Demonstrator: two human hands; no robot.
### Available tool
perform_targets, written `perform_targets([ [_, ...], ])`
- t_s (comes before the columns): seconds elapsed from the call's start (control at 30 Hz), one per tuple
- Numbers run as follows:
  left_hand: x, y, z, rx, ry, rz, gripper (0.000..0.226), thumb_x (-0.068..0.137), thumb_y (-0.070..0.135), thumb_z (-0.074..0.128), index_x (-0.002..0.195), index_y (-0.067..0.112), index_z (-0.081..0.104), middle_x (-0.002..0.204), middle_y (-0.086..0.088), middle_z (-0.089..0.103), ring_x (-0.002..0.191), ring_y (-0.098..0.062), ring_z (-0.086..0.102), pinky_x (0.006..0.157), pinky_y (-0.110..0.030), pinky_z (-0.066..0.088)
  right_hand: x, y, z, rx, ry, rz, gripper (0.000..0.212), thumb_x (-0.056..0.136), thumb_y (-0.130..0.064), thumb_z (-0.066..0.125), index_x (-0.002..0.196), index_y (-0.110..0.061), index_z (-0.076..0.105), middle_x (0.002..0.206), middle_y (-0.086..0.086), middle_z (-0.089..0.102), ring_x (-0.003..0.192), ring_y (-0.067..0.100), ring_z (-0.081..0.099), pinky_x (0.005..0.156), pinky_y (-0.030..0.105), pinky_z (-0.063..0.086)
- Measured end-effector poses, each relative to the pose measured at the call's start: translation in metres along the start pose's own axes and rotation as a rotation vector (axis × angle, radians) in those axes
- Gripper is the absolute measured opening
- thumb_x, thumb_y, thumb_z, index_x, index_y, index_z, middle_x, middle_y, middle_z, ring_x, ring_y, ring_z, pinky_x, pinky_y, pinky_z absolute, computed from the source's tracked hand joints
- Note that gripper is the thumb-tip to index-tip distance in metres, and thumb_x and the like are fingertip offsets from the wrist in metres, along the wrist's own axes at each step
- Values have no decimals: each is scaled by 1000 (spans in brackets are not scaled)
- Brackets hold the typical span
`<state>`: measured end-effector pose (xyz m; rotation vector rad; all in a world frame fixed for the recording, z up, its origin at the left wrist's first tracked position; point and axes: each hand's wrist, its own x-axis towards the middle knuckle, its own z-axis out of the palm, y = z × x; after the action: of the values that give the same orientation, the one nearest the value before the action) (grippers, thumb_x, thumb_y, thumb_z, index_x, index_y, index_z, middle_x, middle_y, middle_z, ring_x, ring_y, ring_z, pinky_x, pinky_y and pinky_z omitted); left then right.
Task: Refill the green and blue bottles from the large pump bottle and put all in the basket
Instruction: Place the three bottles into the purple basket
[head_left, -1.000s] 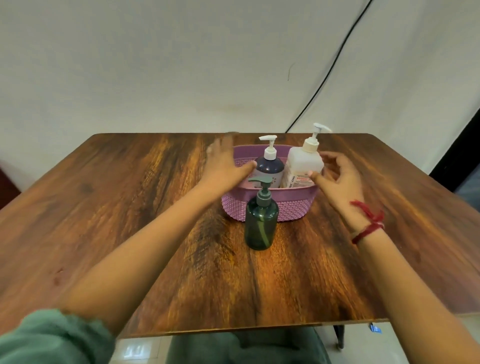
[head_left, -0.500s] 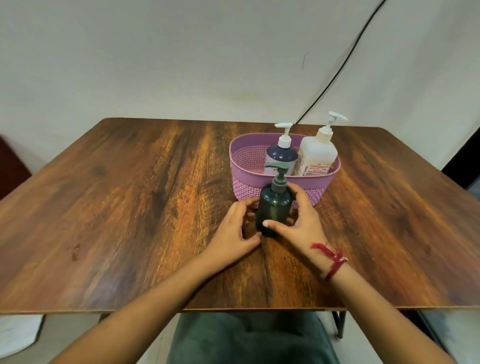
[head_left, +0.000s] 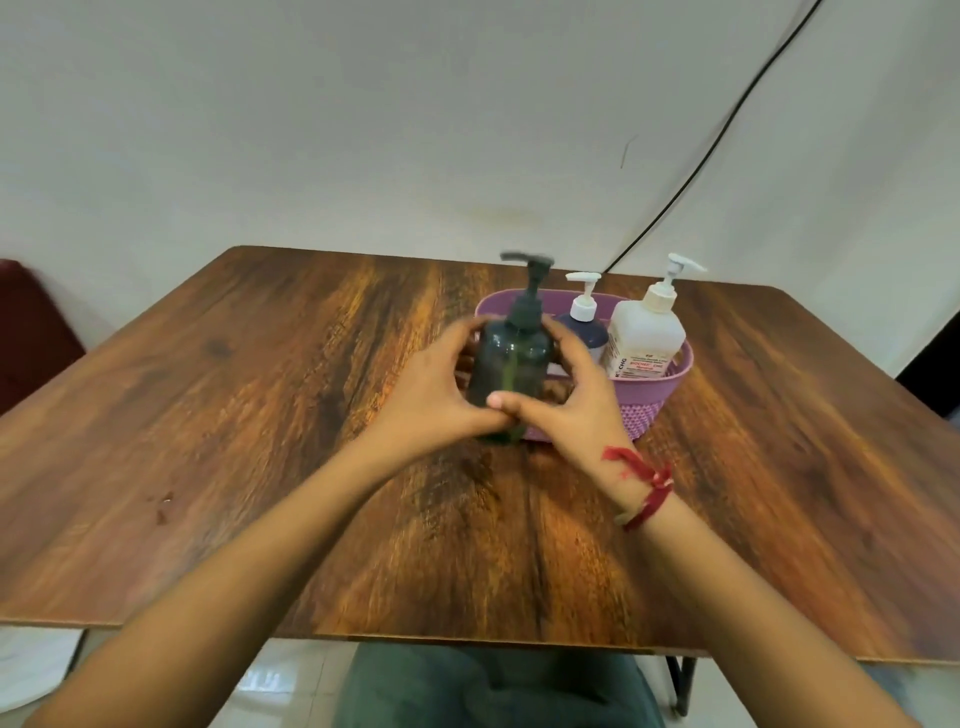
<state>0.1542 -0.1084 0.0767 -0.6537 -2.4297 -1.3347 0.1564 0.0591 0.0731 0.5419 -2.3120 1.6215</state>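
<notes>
Gripped upright between both hands, just in front of the near left part of the purple basket (head_left: 655, 408): green bottle (head_left: 511, 364), dark and translucent, black pump on top, smeared by motion. Looks raised off the table (head_left: 260, 415), though too blurred at the base to say for sure. Curled round its left flank, the left hand (head_left: 431, 397); curled round its right flank, the right hand (head_left: 574, 408); thumbs meeting low on the near face, fingers wrapped behind. Already standing in the basket: blue bottle (head_left: 592, 335) with a white pump near the middle, and large pump bottle (head_left: 644, 338), white and labelled, at the right end, close beside it. Judged to be the last placement of the task, with the basket's left end, mostly hidden behind the hands, probably free. To do it well: lift the base above the rim before going forward, hold upright to avoid leaking through the pump, steer left of the blue bottle's white head, lower straight down into the gap, and let go only once seated on the basket floor. Beware of the black spout catching the white one, and of shoving the light basket across the wood. Beyond: red thread (head_left: 649, 491) on the right wrist, black cable (head_left: 701, 171) down the pale wall (head_left: 311, 130).
</notes>
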Motion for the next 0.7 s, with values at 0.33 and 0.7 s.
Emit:
perform_targets([
  [0.33,95,7,-11,23,204,-178,76,62,36,86,123,17,44,116,3,57,102,-13,59,76,-20,50,42,-27,-45,101,284,-92,61,80,-17,75,133,-19,44,121,2,56,105,14,63,86,27,55],
  [0.7,118,-36,30,348,-45,-331,91,46,56,80,125,23,48,122,3,60,114,-23,55,100,-52,42,29,29,-118,-55,623,-66,23,86,-14,65,109,-16,61,99,0,63,88,6,59,75,13,48],
])
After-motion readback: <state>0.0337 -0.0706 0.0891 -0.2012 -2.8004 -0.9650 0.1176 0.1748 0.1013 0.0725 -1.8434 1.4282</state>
